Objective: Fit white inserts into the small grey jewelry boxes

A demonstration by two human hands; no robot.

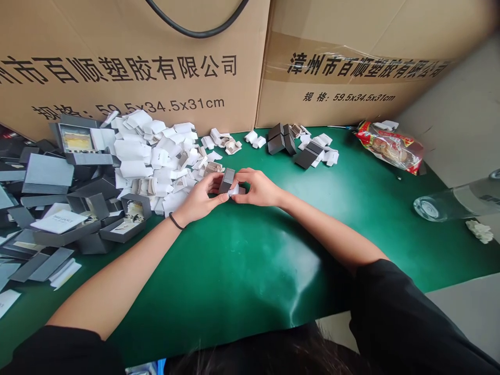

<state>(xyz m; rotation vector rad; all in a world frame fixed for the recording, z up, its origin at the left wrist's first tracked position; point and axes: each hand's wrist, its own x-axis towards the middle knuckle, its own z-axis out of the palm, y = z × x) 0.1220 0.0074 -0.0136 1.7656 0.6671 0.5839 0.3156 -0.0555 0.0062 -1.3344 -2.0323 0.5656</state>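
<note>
Over the green table, my left hand grips a small dark grey box by its left side. My right hand closes on the box's right side, with a white paper piece showing at its fingers. Whether that piece is still partly inside the box is hidden. Just left of the hands lies a heap of crumpled white paper inserts. Beyond it, on the far left, open grey jewellery-type boxes are piled up, some with torn linings.
Two large cardboard cartons stand along the back of the green table. Several closed dark boxes sit behind my hands with white scraps. A red food packet and a lying clear bottle are on the right.
</note>
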